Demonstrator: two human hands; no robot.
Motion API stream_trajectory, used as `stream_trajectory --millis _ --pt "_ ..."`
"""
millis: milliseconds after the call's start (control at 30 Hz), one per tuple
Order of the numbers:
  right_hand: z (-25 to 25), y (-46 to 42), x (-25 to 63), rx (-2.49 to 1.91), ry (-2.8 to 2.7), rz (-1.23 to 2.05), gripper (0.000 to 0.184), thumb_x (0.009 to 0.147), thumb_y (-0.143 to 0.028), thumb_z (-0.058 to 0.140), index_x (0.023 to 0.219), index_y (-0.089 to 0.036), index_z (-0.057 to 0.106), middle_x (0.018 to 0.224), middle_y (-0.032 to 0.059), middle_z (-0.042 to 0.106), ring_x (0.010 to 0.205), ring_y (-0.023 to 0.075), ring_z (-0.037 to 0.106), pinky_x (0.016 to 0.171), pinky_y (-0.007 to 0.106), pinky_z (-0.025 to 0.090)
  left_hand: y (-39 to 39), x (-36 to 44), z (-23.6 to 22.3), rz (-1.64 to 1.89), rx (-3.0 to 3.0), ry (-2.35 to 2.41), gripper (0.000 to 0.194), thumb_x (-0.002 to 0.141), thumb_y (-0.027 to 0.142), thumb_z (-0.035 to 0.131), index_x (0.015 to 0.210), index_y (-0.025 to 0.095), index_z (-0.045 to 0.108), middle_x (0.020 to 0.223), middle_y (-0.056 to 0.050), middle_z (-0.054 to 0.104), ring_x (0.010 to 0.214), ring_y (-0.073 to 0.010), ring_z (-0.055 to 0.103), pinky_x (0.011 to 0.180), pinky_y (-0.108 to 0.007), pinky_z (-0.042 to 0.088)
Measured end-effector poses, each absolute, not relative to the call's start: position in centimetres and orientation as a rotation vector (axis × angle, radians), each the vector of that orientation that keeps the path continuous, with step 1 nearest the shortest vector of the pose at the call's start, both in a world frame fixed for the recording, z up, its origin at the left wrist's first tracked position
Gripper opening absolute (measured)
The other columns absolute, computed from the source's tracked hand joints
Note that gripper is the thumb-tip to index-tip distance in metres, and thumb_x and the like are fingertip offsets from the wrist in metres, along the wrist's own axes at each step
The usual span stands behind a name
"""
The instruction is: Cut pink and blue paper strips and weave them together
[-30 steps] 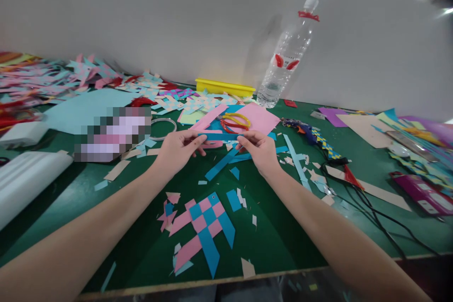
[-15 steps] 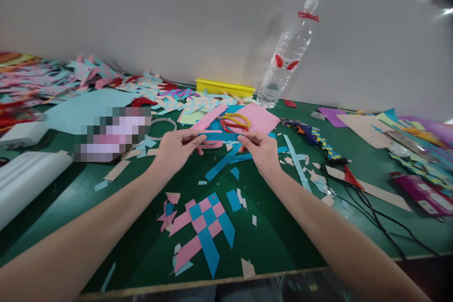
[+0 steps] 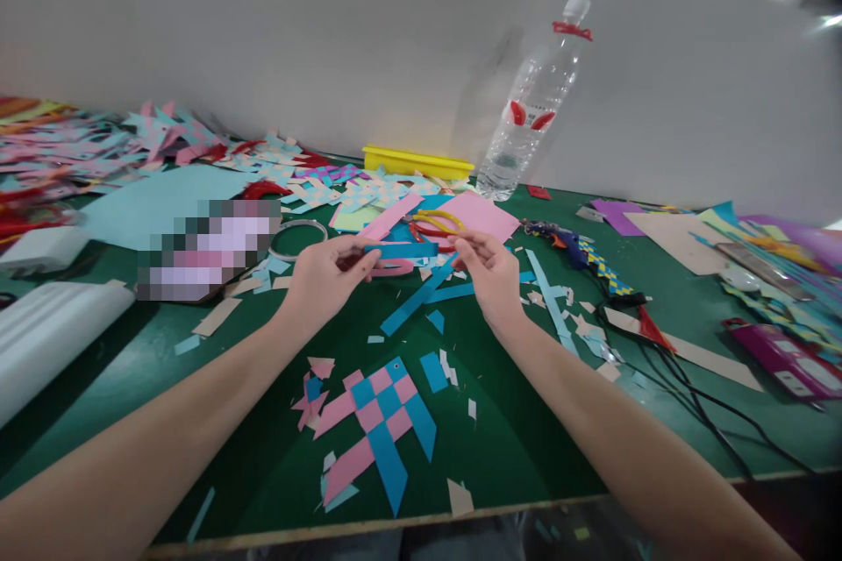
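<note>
Pinched between the thumb and fingers of my left hand [image 3: 332, 273] is a short blue paper strip [image 3: 408, 252], its right end free in the air. My right hand [image 3: 488, 272] is just past that end, apart from the strip, with fingers curled in and nothing visible in them. Beneath my hands lie loose blue strips [image 3: 414, 302] on the green tabletop. Nearer me is a woven pink-and-blue paper fish [image 3: 385, 403] with a small eye. To its left sits a small pink folded piece [image 3: 312, 399] with a blue patch.
Red-and-yellow-handled scissors [image 3: 434, 226] rest on pink paper [image 3: 483, 215] beyond my hands. A clear water bottle [image 3: 532, 105] leans at the wall beside a yellow tray-like piece [image 3: 417, 163]. A blurred-out phone-like object [image 3: 210, 254] and a tape ring [image 3: 299, 238] lie left; black cables [image 3: 697, 421] run right.
My right fingers have let go of the blue strip's right end and moved slightly right. The strip stays in my left hand.
</note>
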State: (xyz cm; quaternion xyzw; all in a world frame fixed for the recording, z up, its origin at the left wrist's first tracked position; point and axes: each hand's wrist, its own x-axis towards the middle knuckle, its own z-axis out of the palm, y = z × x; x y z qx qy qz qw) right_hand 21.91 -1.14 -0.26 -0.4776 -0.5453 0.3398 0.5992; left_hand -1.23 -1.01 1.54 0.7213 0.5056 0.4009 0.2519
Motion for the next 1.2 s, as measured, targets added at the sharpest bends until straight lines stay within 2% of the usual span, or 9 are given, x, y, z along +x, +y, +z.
stream_trajectory --millis 100,167,267,333,400,500,700,900,1200 --pt "-0.5 -0.8 22.2 -1.119 -1.259 0.738 0.031 0.083 -0.047 0.059 0.1 -0.021 0.062 0.096 0.0052 0.068 0.061 0.0109 0.059 0.061 0.027 0.051 -0.9 -1.4 1.4 1.112 1.929 1.398 0.042 0.085 0.048 0.056 0.112 0.016 0.063 0.074 -0.004 0.07 0.062 -0.0167 0.063 0.061 -0.025 0.048" --pt "-0.7 -0.7 22.3 -1.119 -1.26 0.727 0.029 0.085 -0.047 0.056 0.098 -0.021 0.061 0.093 0.0044 0.067 0.059 0.0101 0.057 0.059 0.026 0.05 -1.0 -1.5 1.4 1.13 1.847 1.432 0.052 0.086 0.049 0.055 0.126 0.016 0.054 0.073 -0.003 0.069 0.054 -0.0146 0.059 0.053 -0.024 0.045" --pt "-1.0 -0.6 22.4 -1.102 -1.268 0.735 0.027 0.087 -0.045 0.054 0.097 -0.021 0.06 0.088 0.0033 0.067 0.058 0.01 0.056 0.058 0.025 0.049 -1.3 -1.5 1.5 1.196 1.845 1.475 0.057 0.088 0.048 0.053 0.135 0.017 0.044 0.057 0.002 0.061 0.047 -0.0129 0.053 0.047 -0.022 0.041" --pt "-1.0 -0.7 22.3 -1.102 -1.274 0.737 0.026 0.087 -0.044 0.054 0.097 -0.021 0.06 0.083 0.0023 0.065 0.057 0.0101 0.055 0.057 0.025 0.049 -1.6 -1.3 1.5 1.262 2.028 1.43 0.045 0.089 0.044 0.053 0.125 0.017 0.053 0.054 0.003 0.058 0.049 -0.0126 0.053 0.05 -0.023 0.042" --pt "-0.9 -0.7 22.2 -1.105 -1.283 0.727 0.025 0.088 -0.043 0.053 0.095 -0.021 0.06 0.083 0.0018 0.065 0.055 0.0097 0.055 0.055 0.025 0.048 -1.9 -1.0 1.3 1.287 2.302 1.282 0.031 0.089 0.042 0.054 0.106 0.018 0.063 0.059 0.002 0.06 0.053 -0.0124 0.055 0.055 -0.023 0.044" --pt "-0.9 -0.8 22.1 -1.092 -1.31 0.706 0.023 0.088 -0.042 0.053 0.093 -0.021 0.06 0.085 0.0016 0.065 0.053 0.0089 0.054 0.053 0.025 0.047 -2.3 -0.3 0.9 1.047 2.695 1.048 0.026 0.086 0.043 0.058 0.086 0.018 0.068 0.067 0.0 0.064 0.063 -0.0143 0.059 0.06 -0.026 0.044" --pt "-1.0 -0.8 22.1 -1.062 -1.347 0.71 0.019 0.089 -0.039 0.053 0.094 -0.022 0.06 0.083 0.0011 0.065 0.052 0.0083 0.055 0.052 0.025 0.047 -2.4 -0.1 0.4 0.546 2.871 1.086 0.043 0.08 0.055 0.061 0.1 0.017 0.07 0.098 -0.007 0.067 0.092 -0.0249 0.062 0.075 -0.036 0.048" --pt "-1.0 -0.9 22.1 -1.064 -1.351 0.677 0.018 0.09 -0.037 0.051 0.093 -0.021 0.06 0.082 0.0008 0.064 0.051 0.0078 0.054 0.051 0.024 0.046 -2.1 0.0 0.4 0.408 2.781 1.173 0.038 0.086 0.048 0.056 0.102 0.017 0.07 0.103 -0.006 0.067 0.097 -0.0236 0.061 0.078 -0.034 0.049" --pt "-0.9 -0.9 22.1 -1.065 -1.361 0.651 0.017 0.09 -0.035 0.05 0.092 -0.021 0.059 0.081 0.0007 0.063 0.05 0.008 0.053 0.05 0.024 0.046 -2.2 0.0 0.6 0.367 2.707 1.245 0.03 0.089 0.042 0.052 0.099 0.02 0.07 0.101 -0.003 0.068 0.088 -0.021 0.062 0.072 -0.031 0.048"
